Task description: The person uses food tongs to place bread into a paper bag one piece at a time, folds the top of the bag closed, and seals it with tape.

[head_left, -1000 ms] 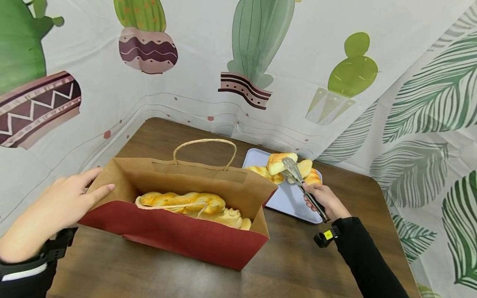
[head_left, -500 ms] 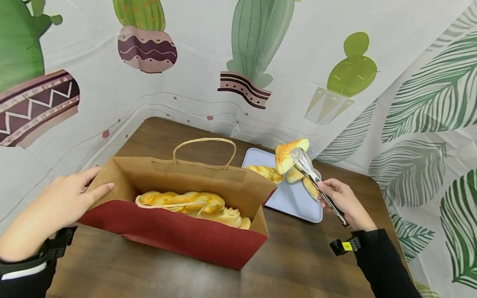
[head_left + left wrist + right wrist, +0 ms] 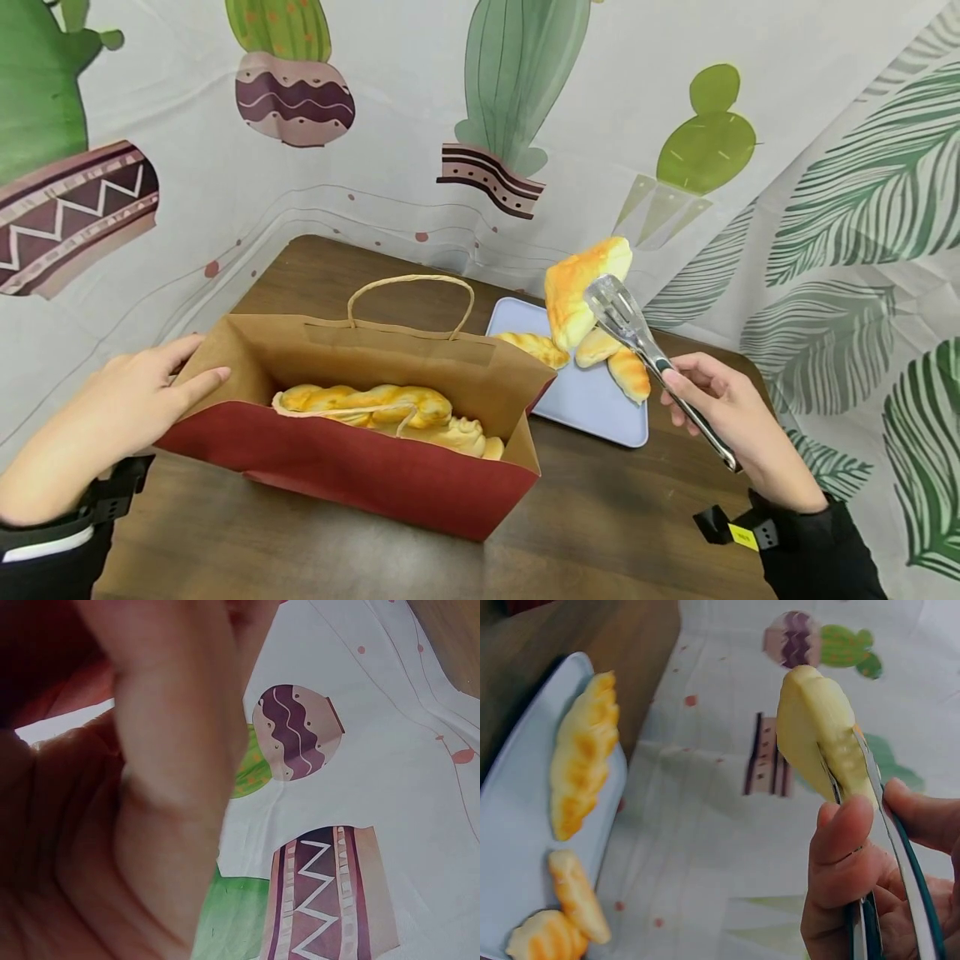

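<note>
My left hand (image 3: 123,412) holds the left end of a red paper bag (image 3: 360,479), its thumb over the rim. Inside the open-topped bag lie a braided loaf (image 3: 390,402) and paler bread (image 3: 461,437). My right hand (image 3: 723,408) grips metal tongs (image 3: 633,327) with dark handles. Their tips clamp a golden-topped square of bread (image 3: 570,292), raised above the tray; the right wrist view shows a tong arm on either side of this bread (image 3: 814,727). In the left wrist view my hand (image 3: 165,780) fills the left half and the bag's rim is mostly hidden.
On the pale blue tray (image 3: 581,412), right of the bag, lie a twisted bread (image 3: 536,348) and two smaller rolls (image 3: 628,375). A rope handle (image 3: 412,279) stands up from the bag's far side. A cactus-print cloth (image 3: 397,100) hangs behind the wooden table (image 3: 600,517).
The tongs have lifted the square bread up off the other pieces on the tray. My right hand has moved right and toward me. The left hand and bag have stayed put.
</note>
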Motion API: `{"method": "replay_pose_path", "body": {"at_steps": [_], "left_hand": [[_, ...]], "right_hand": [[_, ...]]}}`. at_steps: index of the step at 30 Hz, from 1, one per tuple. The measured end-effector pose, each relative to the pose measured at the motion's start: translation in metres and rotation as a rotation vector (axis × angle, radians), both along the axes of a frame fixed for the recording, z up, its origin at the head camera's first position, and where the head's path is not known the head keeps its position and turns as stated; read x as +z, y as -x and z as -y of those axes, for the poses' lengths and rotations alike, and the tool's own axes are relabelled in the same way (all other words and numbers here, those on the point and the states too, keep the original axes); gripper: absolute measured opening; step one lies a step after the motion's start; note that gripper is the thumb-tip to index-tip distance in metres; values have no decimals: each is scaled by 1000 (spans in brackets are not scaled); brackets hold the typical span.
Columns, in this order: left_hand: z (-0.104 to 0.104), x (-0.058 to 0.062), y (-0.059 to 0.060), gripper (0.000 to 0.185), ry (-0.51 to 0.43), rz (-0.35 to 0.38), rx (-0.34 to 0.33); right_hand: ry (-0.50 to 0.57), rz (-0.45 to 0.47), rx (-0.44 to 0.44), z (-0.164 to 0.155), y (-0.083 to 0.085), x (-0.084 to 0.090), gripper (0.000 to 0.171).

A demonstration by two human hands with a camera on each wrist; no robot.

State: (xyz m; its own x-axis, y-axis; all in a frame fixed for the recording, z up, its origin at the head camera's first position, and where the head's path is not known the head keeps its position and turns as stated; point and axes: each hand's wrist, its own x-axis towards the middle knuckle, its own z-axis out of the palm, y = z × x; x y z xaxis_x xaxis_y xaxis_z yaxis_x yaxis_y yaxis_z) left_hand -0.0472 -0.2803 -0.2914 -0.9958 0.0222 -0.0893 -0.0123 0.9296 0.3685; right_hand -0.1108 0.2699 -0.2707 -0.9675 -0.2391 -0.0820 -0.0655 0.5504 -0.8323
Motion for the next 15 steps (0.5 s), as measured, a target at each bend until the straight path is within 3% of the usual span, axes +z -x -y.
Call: {"method": "replay_pose_path", "body": {"at_steps": [9,15], "left_hand": [[2,-4,3,63,0,3,3],[3,-7,4,63,-4,0,10]], "right_hand": [[-21,-44,57,8,-24,25,22],[34,-74,161,13,-36,32,23]]}}
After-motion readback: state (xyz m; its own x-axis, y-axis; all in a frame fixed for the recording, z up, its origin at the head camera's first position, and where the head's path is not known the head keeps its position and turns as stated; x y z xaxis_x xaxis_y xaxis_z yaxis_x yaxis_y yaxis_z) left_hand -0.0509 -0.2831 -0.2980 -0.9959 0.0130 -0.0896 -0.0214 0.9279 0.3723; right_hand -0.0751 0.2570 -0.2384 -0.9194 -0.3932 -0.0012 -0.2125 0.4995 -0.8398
